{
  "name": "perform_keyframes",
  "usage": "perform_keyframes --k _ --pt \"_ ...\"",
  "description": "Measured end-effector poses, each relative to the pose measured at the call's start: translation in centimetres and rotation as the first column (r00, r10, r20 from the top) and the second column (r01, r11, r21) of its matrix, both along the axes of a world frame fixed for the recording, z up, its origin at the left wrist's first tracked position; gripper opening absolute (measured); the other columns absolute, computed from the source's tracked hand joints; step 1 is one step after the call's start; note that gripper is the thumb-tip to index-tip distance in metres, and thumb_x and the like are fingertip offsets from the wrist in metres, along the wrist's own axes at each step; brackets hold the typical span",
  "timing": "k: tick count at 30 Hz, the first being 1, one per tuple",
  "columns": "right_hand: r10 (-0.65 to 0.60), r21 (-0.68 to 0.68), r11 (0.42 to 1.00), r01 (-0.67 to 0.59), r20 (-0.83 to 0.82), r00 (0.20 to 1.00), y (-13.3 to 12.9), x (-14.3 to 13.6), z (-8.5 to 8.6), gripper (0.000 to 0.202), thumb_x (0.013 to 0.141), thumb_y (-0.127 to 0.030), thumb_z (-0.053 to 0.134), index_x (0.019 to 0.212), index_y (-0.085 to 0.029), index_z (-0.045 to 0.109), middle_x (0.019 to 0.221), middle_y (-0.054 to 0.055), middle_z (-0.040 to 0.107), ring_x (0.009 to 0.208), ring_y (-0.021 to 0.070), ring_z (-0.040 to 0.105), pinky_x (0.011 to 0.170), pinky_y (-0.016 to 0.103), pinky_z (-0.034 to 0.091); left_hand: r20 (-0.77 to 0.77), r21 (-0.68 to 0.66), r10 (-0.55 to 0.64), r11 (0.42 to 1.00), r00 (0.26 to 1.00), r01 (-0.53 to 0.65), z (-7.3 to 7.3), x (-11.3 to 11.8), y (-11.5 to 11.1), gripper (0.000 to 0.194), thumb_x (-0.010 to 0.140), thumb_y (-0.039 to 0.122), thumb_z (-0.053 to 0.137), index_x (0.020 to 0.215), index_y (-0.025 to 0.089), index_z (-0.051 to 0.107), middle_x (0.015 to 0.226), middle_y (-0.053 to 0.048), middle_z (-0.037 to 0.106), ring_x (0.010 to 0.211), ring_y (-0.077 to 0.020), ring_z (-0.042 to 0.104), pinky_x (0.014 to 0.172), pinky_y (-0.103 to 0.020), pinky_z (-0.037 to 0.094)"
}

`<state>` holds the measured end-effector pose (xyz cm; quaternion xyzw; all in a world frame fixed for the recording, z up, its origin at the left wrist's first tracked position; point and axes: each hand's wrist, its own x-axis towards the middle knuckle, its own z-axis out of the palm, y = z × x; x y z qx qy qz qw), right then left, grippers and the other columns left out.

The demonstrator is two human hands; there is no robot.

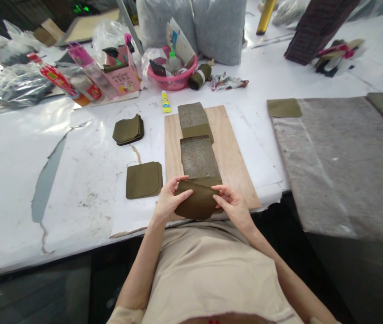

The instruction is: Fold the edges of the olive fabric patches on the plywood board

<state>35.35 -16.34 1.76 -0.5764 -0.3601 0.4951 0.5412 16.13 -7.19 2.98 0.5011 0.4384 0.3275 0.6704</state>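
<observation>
Between my two hands is an olive fabric piece point(196, 201), held up near the table's front edge. My left hand point(170, 198) pinches its left side, thumb on the face towards me. Its right corner is gripped by the thumb and fingers of my right hand point(230, 201). Just beyond, grey-backed fabric pieces with olive edges point(200, 157) lie overlapping in a column on a wooden board point(235, 157). Left of the board sit two stacks of olive pieces, a nearer stack point(143, 181) and a farther stack point(128, 129). The held piece hides the column's near end.
Past the board lie a yellow glue tube point(166, 102) and a pink basket point(174, 82) of small items. Bottles point(58, 78) and a pink box point(124, 81) stand at the back left. A large grey sheet point(340, 166) covers the right side, an olive piece point(284, 108) on its corner.
</observation>
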Motion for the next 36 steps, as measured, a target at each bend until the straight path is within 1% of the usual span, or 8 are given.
perform_keyframes --k 12,17,22,26,29,31,33,36 --pt "-0.069 -0.057 0.996 0.068 -0.007 0.998 0.1 -0.2 -0.5 0.03 0.071 -0.035 0.075 0.097 -0.021 0.071 0.075 -0.001 0.064 0.065 0.0122 0.06 0.062 0.025 0.053 -0.026 0.069 -0.063 0.995 0.998 0.065 0.5 -0.4 0.1 0.056 0.073 0.032 0.08 0.123 0.019 0.059 0.096 -0.004 0.071 0.085 -0.016 0.067 0.077 -0.026 0.055" --pt "-0.058 -0.079 0.995 0.058 0.003 0.998 0.1 0.0 -0.2 0.031 0.073 -0.043 0.073 0.095 -0.02 0.071 0.079 0.001 0.069 0.064 0.0121 0.061 0.062 0.026 0.055 -0.071 0.14 -0.087 0.986 0.994 0.096 0.7 -0.6 0.0 0.056 0.075 0.032 0.078 0.126 0.021 0.058 0.093 -0.003 0.07 0.083 -0.0157 0.066 0.075 -0.025 0.055" --pt "-0.068 -0.064 0.995 0.07 0.03 0.997 0.0 -0.1 -0.9 0.032 0.077 -0.045 0.07 0.096 -0.02 0.069 0.079 0.001 0.069 0.066 0.0133 0.063 0.061 0.027 0.057 -0.112 0.177 -0.109 0.976 0.988 0.128 1.1 -0.5 -0.2 0.056 0.076 0.033 0.076 0.128 0.022 0.058 0.094 -0.003 0.07 0.084 -0.0165 0.066 0.075 -0.025 0.054" --pt "-0.033 -0.02 0.999 0.039 0.227 0.973 -0.5 0.0 -1.3 0.026 0.086 -0.043 0.061 0.098 -0.022 0.07 0.087 0.003 0.071 0.075 0.0174 0.067 0.066 0.031 0.06 -0.121 0.189 -0.111 0.973 0.987 0.132 1.1 -0.4 -0.1 0.055 0.076 0.033 0.076 0.127 0.021 0.058 0.096 -0.004 0.07 0.087 -0.0171 0.065 0.077 -0.026 0.053" --pt "-0.006 0.06 0.998 -0.023 0.445 0.896 -0.7 0.3 -1.1 0.021 0.09 -0.037 0.058 0.099 -0.024 0.071 0.094 0.005 0.072 0.082 0.0198 0.068 0.08 0.036 0.058 -0.119 0.183 -0.111 0.974 0.987 0.132 1.0 -0.4 0.1 0.055 0.076 0.032 0.076 0.127 0.022 0.058 0.095 -0.004 0.07 0.087 -0.017 0.065 0.079 -0.026 0.053" --pt "0.013 0.08 0.995 -0.059 0.488 0.873 -0.8 0.4 -1.0 0.019 0.089 -0.033 0.059 0.1 -0.024 0.071 0.096 0.005 0.072 0.086 0.0203 0.068 0.084 0.037 0.056 -0.12 0.186 -0.109 0.974 0.987 0.131 0.9 -0.4 0.3 0.055 0.076 0.032 0.076 0.127 0.022 0.058 0.094 -0.003 0.069 0.086 -0.0165 0.065 0.078 -0.025 0.053" --pt "0.032 0.057 0.996 -0.062 0.43 0.902 -0.8 0.3 -1.0 0.019 0.086 -0.031 0.062 0.102 -0.024 0.071 0.093 0.004 0.072 0.083 0.0192 0.067 0.082 0.036 0.057 -0.121 0.192 -0.105 0.973 0.987 0.127 0.8 -0.5 0.4 0.055 0.076 0.032 0.076 0.127 0.022 0.058 0.093 -0.003 0.069 0.084 -0.016 0.065 0.076 -0.025 0.053" --pt "0.031 -0.01 1.0 -0.03 0.189 0.981 -0.6 -0.1 -1.1 0.02 0.082 -0.032 0.066 0.099 -0.023 0.069 0.087 0.002 0.071 0.078 0.017 0.067 0.075 0.032 0.058 -0.123 0.198 -0.087 0.974 0.989 0.111 0.7 -0.6 0.6 0.056 0.077 0.032 0.076 0.128 0.021 0.057 0.094 -0.003 0.069 0.084 -0.0157 0.065 0.076 -0.025 0.053"
